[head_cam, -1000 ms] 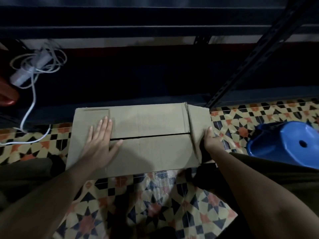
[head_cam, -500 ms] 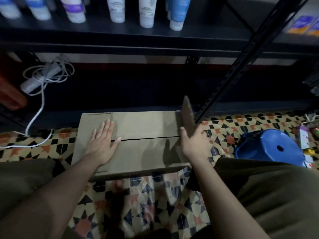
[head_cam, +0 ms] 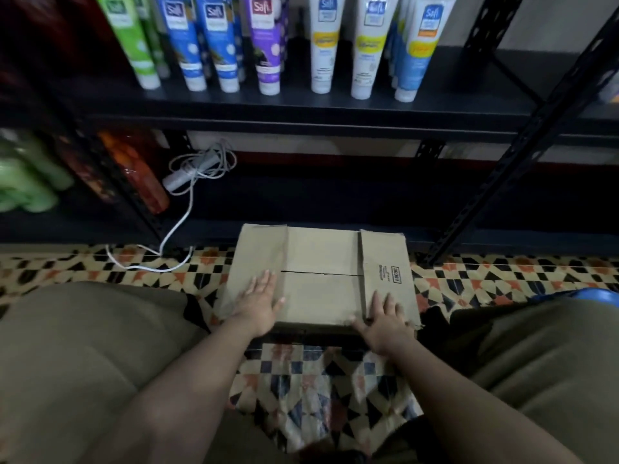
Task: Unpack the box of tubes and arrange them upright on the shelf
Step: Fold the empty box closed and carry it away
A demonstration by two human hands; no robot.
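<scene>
Fingers of left hand (head_cam: 258,304) straight, slightly spread, flat on left part of box (head_cam: 320,279) top, holding nothing. Fingers of right hand (head_cam: 385,321) also straight and spread, palm down on right flap (head_cam: 385,272) near front edge, thumb reaching onto main flaps; nothing pinched. Box on patterned floor (head_cam: 318,390) between knees, just in front of bottom shelf (head_cam: 335,195), top flaps closed with centre seam showing, end flaps folded over top. Printed label on right flap, text too small to read fully. Tubes (head_cam: 330,45) upright on cap ends on upper shelf (head_cam: 335,107): green, blue, purple, white-yellow, blue-white; tops cut off by frame edge. Box contents hidden. White cable (head_cam: 187,209) coiled on bottom shelf, trailing onto floor. Orange and green bottles at left, blurred, partly behind black upright (head_cam: 522,135)-style post. Blue object (head_cam: 582,294) at right edge mostly hidden behind knee. Lower frame filled by forearms and olive trousers; front face of box in shadow, hard to make out.
</scene>
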